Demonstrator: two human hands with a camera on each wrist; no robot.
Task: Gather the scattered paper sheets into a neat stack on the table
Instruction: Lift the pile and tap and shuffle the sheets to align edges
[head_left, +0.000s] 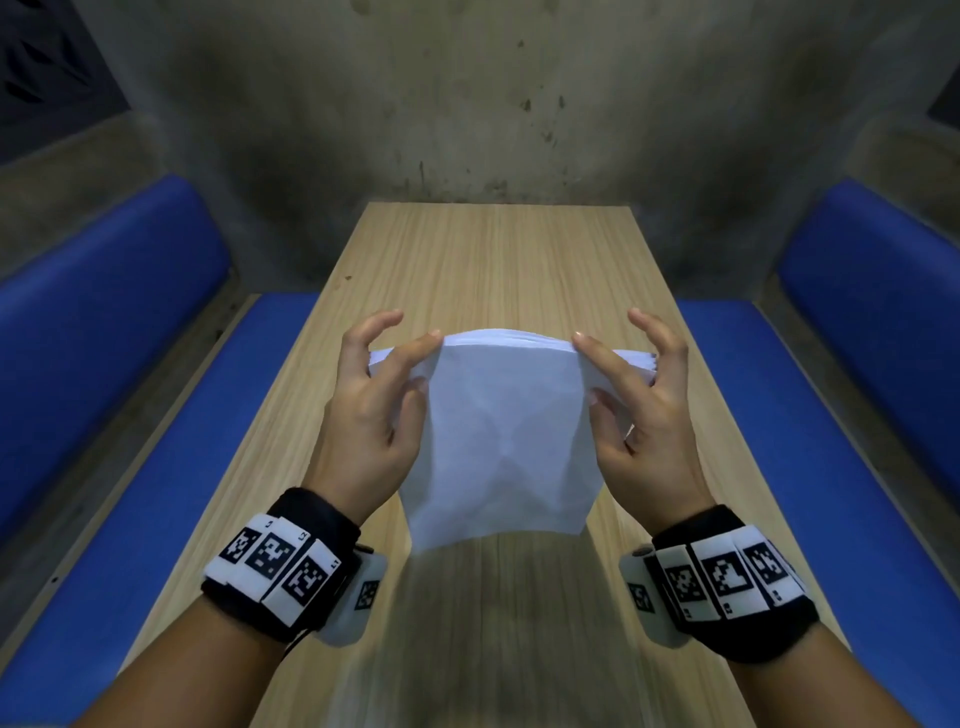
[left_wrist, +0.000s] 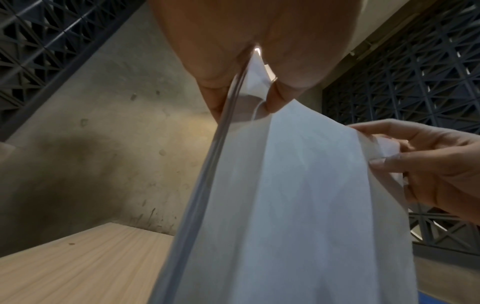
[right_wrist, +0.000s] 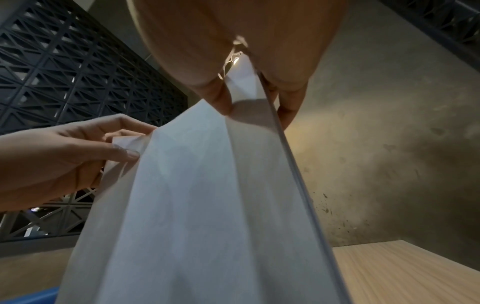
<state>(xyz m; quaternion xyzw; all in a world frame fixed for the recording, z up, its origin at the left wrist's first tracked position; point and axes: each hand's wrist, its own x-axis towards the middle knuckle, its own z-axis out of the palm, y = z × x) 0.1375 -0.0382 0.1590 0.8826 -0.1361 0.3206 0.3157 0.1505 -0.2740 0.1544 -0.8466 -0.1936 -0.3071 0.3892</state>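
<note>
A stack of white paper sheets (head_left: 504, 431) stands upright on its long edge over the middle of the wooden table (head_left: 493, 260), creased and bowed toward me. My left hand (head_left: 384, 384) pinches its left side near the top, thumb in front and fingers behind. On the other side my right hand (head_left: 628, 384) pinches it the same way. The left wrist view shows the stack (left_wrist: 298, 205) edge-on between thumb and fingers of my left hand (left_wrist: 244, 98). In the right wrist view the sheets (right_wrist: 207, 205) run down from my right hand (right_wrist: 254, 98). Whether the lower edge touches the table, I cannot tell.
Blue cushioned benches run along the table's left side (head_left: 104, 364) and right side (head_left: 857, 364). A stained concrete wall (head_left: 493, 104) closes the far end. A dark lattice screen (left_wrist: 415, 82) stands off to one side. Bare wood shows beyond the sheets.
</note>
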